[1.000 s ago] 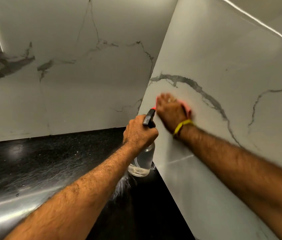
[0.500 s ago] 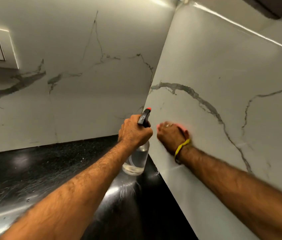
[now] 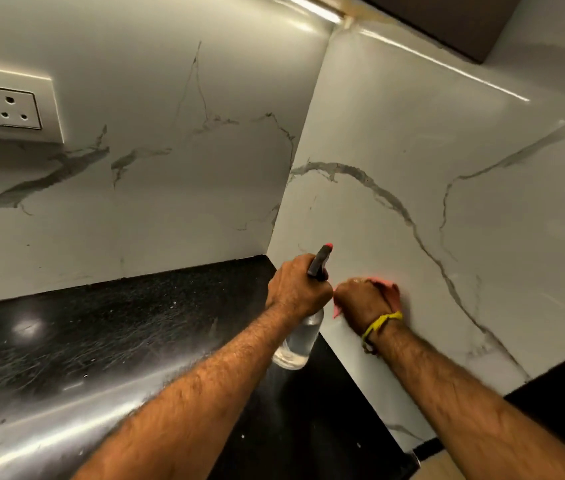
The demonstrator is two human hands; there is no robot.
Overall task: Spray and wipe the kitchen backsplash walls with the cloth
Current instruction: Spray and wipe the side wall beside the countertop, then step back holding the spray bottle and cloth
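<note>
Backsplash corner: two white marble-look walls with grey veins, the left wall [image 3: 170, 188] and the right wall [image 3: 447, 174], join in a vertical seam that serves as the landmark here.

Countertop [image 3: 101, 334]: black, glossy and speckled, streaked with fine scratches and light glare, running out left of the seam along the foot of the left wall.

Socket plate [image 3: 10, 107]: white, three-pin, far left of the seam, high on the left wall.

Light strip [image 3: 312, 8]: lit, at the top of the seam, under a dark cabinet [image 3: 447, 22].

Spray bottle [image 3: 300, 337]: clear, black trigger head with a red tip, just below the foot of the seam, gripped by the left hand [image 3: 296, 289], fingers curled round its neck.

Cloth [image 3: 386, 289]: pink, low on the right wall, just right of the seam, bunched under the right hand [image 3: 360, 299], which presses it to the marble; yellow wristband [image 3: 379, 323] at that wrist.
</note>
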